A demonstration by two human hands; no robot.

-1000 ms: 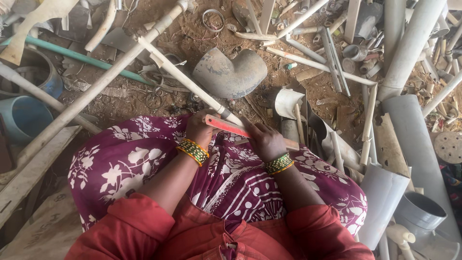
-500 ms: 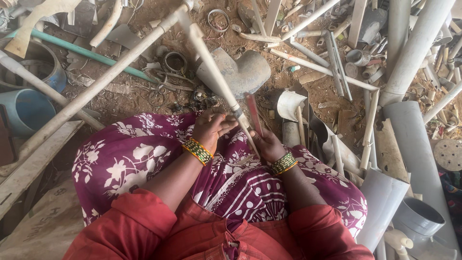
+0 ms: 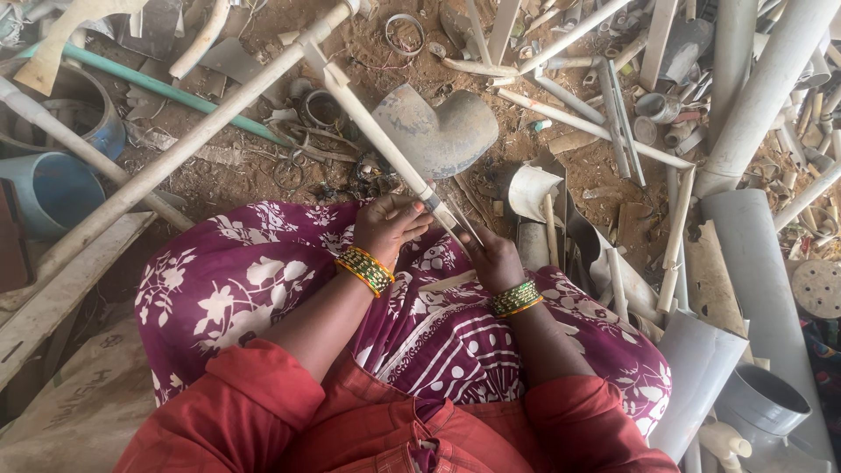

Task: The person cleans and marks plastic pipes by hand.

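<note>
1. The left hand (image 3: 390, 226) is gripping a thin white pipe (image 3: 385, 149), its fingers curling round the near end above the purple floral cloth (image 3: 219, 289) on the lap.
2. The right hand (image 3: 498, 260) is sitting just right of that pipe end, fingers pinching a narrow blade-like tool (image 3: 455, 219) against it; the tool's kind is unclear.
3. The pipe is slanting up and left, passing just left of the grey elbow fitting (image 3: 436, 131).
4. A wide grey pipe (image 3: 753, 280) is lying well right of the thin pipe.
</note>
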